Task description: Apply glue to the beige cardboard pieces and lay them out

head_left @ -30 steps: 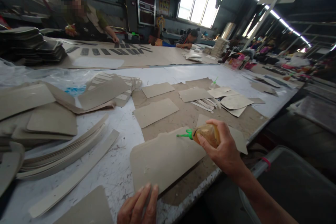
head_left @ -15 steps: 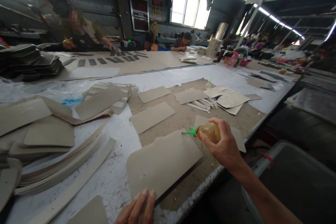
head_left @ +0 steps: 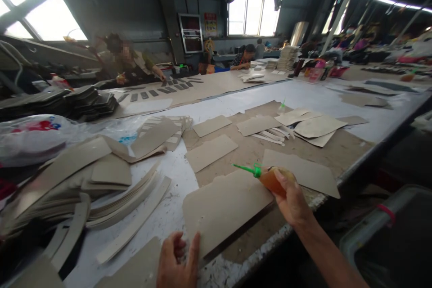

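Observation:
My right hand [head_left: 290,200] is wrapped round a squeeze bottle [head_left: 272,181] of amber liquid with a green nozzle. The bottle is tilted, and its tip points left above the far edge of a stack of grey-beige board pieces [head_left: 226,211]. At the near left corner of that stack is my left hand [head_left: 178,258]. One finger lies stretched along the corner, touching or nearly touching it, while the others are bent and loosely apart with nothing visible in them. Small glossy spots show on the top board. Another flat board [head_left: 303,168] lies behind the bottle.
Curved strips [head_left: 124,202] and piled boards [head_left: 111,171] cover the left side. Farther back lie loose boards [head_left: 211,150], thin offcuts [head_left: 272,136] and a second green-tipped bottle [head_left: 282,107]. A grey bin [head_left: 357,229] stands right of the table edge. A co-worker [head_left: 130,63] works across the table.
My left hand has lifted its flat fingers from the board and bent them. My right hand has turned the bottle so its nozzle points up and left. The camera view has swung left.

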{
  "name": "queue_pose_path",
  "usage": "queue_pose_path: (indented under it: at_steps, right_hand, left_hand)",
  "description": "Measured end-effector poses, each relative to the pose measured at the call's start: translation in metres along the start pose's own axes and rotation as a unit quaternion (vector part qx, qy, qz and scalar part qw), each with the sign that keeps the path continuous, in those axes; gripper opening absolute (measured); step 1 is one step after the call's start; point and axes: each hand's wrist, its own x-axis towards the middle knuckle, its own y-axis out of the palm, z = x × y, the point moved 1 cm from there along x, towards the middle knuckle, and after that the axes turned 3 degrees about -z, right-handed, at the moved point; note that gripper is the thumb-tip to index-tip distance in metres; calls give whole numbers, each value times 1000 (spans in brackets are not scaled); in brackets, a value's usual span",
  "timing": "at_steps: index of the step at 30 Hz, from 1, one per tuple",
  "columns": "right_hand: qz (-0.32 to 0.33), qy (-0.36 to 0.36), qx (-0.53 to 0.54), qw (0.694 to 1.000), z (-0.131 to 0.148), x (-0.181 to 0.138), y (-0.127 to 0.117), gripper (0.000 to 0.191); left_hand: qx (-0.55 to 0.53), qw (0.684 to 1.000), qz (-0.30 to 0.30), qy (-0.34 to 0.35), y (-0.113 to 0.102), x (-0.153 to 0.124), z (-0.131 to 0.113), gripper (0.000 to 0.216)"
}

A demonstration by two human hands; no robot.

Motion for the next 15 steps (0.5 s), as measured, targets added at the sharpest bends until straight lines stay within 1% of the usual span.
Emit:
queue_pose_path:
  at_steps: [1,2,3,5,8,9,11,13,15]
  right_hand:
    - [1,4,7,1000,-3,-1,-1,44]
    - [1,5,14,1000,-6,-2,-2,43]
    - [1,4,20,1000,-8,-3,-3,42]
    - [-3,-8,27,1000,-12,-5,-3,39]
    - [-10,-26,30,999,-17,-9,-3,38]
    - [-13,-27,33,999,-18,-10,-2,39]
    - [-18,-21,43,999,-20,-13,-2,42]
    - [-20,-19,58,998,-20,-16,-2,42]
    - [-21,-24,70,997,-19,-20,-2,41]
  left_hand:
    - [-15,998,41,-45,-1,2,-3,47]
    - [-31,995,70,-69,-1,3,-7,48]
    - [-45,992,86,-77,-1,4,-9,49]
    - [-54,992,93,-68,0,5,-10,50]
    - [-20,997,70,-33,5,3,-1,47]
    - [-1,999,52,-6,6,3,3,45]
    - [36,996,5,86,8,2,12,42]
    - [73,977,-45,193,8,1,16,41]
    - [108,953,-79,273,4,1,15,39]
